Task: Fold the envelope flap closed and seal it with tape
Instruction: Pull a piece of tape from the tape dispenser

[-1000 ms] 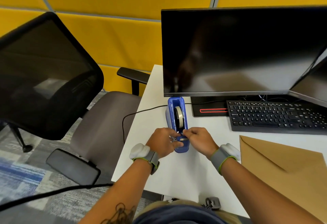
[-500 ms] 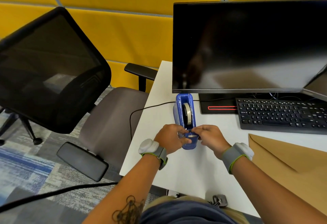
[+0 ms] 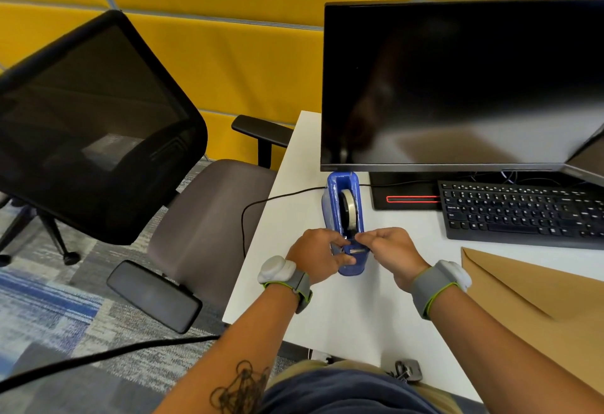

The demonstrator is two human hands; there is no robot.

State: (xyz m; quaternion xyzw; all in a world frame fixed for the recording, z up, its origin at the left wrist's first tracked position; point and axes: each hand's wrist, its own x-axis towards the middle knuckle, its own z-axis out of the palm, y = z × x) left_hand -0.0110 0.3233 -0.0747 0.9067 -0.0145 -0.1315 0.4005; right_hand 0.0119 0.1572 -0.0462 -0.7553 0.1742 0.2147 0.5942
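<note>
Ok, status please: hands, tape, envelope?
Both hands, left hand and right hand, at blue tape dispenser cutter end. Envelope untouched, right side. Nothing blocking.

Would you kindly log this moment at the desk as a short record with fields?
setting: white desk with monitor and keyboard
tape dispenser: blue, upright, left of the keyboard, roll loaded
left hand: fingers at the dispenser's near end, by the cutter
right hand: fingers pinching at the same spot; any tape there is too fine to make out
envelope: brown, flat on the desk at right, untouched
task stage: tape being fetched; envelope not yet taped
</note>
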